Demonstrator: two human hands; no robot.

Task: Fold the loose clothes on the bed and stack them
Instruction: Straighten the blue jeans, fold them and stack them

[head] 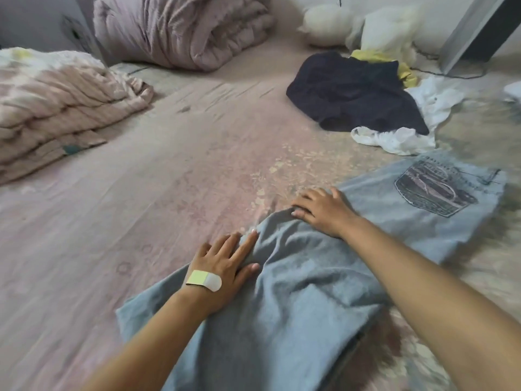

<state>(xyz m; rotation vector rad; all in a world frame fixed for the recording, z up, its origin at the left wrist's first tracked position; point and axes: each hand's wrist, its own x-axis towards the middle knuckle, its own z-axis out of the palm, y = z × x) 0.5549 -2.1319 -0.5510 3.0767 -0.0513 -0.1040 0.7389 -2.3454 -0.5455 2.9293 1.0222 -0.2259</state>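
Head view: both palms lie flat and spread on the grey T-shirt (296,292) at the near side of the bed (141,221), left hand (222,266) and right hand (324,211) gripping nothing. Risk: that rumpled ridge between them could get pressed in, leaving a crooked fold.

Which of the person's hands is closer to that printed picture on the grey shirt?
The right hand. It lies flat on the grey shirt, just left of the printed picture. The left hand presses the shirt's left edge, lower down and farther away.
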